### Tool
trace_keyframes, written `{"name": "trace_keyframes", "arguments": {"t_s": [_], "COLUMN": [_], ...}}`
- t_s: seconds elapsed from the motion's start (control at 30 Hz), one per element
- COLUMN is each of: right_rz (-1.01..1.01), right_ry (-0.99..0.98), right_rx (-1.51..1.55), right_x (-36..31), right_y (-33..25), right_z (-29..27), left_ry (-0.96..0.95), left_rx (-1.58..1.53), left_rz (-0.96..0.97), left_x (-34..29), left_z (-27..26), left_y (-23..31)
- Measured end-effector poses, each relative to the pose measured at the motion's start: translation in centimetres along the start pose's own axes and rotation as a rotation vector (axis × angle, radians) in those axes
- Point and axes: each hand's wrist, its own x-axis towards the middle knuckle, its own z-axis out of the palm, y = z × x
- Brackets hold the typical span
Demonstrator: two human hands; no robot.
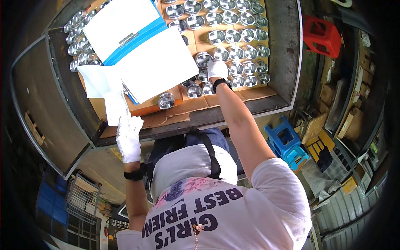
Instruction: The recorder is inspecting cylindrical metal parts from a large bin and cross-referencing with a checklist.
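Observation:
Shiny metal pistons [231,17] stand in rows on brown cardboard inside a metal-edged tray. My right hand [217,70], in a white glove, is among the nearer rows. Its fingers are closed at the side of a piston [203,59] that looks larger than its neighbours; the fingertips are partly hidden. My left hand [129,135], also gloved, is at the tray's front edge, closed on the lower end of a loose, bent white sheet of paper [111,102]. Beside that sheet, an open blue folder [139,39] with white pages lies across the pistons, hiding some.
One piston [166,101] stands below the folder, near the tray's front rim [196,118]. More pistons [79,46] crowd the tray's left side. To the right are a red stool [321,35], blue stools [283,135] and shelves with cardboard boxes [353,125].

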Motion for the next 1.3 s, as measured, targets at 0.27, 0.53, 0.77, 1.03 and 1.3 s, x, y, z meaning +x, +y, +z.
{"name": "trace_keyframes", "arguments": {"t_s": [0.27,0.53,0.77,1.03,1.3], "right_rz": [-0.198,-0.132,-0.212,-0.576,-1.164], "right_ry": [0.020,-0.601,-0.972,-0.614,0.177], "right_rx": [0.124,0.913,1.092,0.726,0.295], "right_x": [-2.3,-9.9,-17.1,-23.8,-27.2], "right_y": [3.4,1.6,-4.3,-9.3,-10.9], "right_z": [-4.7,-13.9,-15.4,-15.7,-15.8], "left_ry": [-0.078,-0.130,-0.220,0.083,-0.291], "left_rx": [0.732,0.674,1.063,0.870,0.682], "left_rz": [0.237,0.412,0.658,0.663,0.559], "left_x": [1.1,2.1,2.4,2.3,0.6], "left_z": [4.5,6.5,6.1,6.3,4.4], "left_y": [2.0,2.3,3.2,3.0,5.2]}}
